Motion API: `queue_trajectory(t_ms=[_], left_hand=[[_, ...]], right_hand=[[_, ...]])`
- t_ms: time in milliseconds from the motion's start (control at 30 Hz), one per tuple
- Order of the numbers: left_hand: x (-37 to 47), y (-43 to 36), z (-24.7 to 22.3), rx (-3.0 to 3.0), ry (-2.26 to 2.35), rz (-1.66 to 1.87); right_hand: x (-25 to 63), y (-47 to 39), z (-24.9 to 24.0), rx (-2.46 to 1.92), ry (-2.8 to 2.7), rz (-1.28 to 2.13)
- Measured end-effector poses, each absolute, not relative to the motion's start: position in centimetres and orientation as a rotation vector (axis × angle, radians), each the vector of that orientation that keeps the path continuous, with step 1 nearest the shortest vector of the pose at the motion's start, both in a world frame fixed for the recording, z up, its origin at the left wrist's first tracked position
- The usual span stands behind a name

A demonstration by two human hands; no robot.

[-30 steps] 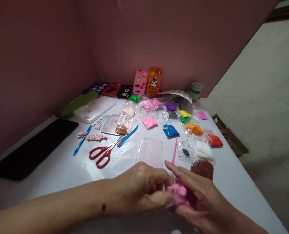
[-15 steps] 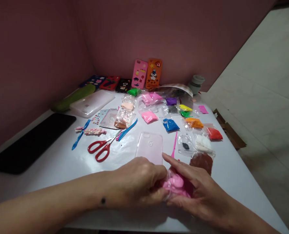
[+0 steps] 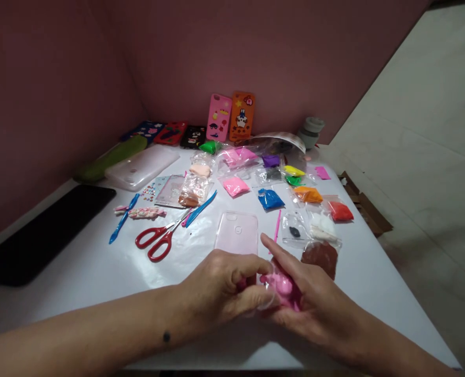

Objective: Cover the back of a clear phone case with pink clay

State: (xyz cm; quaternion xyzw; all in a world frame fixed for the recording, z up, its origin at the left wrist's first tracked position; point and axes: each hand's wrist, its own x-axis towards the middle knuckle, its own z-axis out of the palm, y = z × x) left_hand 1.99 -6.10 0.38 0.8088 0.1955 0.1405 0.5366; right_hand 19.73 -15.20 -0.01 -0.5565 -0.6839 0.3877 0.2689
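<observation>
Above the near part of the white table, both my hands are on a clear plastic bag of pink modelling clay point(image 3: 283, 287). Thumb and fingers of my left hand point(image 3: 232, 283) pinch the bag's edge, and a bit of pink shows inside that grip. My right hand point(image 3: 314, 298) cups the bag from the right, its index finger stretched out above it. Just behind my hands lies a translucent phone case point(image 3: 237, 233), its lower end hidden by my left hand. A thin pink modelling tool point(image 3: 277, 230) lies to the case's right.
Red-handled scissors point(image 3: 159, 243) and blue modelling tools point(image 3: 201, 208) lie left of the case. Bagged clay, including blue point(image 3: 270, 199), orange point(image 3: 309, 194) and brown point(image 3: 321, 259), spreads behind and to the right. A black phone-like slab point(image 3: 47, 230) lies at left. Decorated cases point(image 3: 219, 118) lean on the wall.
My left fingers have shifted their pinch on the bag and parted slightly, showing pink between them. The view has moved a little to the right.
</observation>
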Motion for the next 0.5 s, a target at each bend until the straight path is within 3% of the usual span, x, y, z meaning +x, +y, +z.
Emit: queue_trajectory(t_ms=[200,400,500], left_hand=[[2.3,-7.1,0.2,1.904,0.483,0.247],[2.3,-8.2,0.2,2.047,0.457,0.377],[2.1,-8.0,1.5,1.858,0.43,0.229]], right_hand=[[19.0,-15.6,-0.5,-1.529,-1.978,1.014],[18.5,-15.9,-0.9,-1.53,-1.848,1.156],[18.4,-16.0,-0.5,-1.45,-1.81,1.172]])
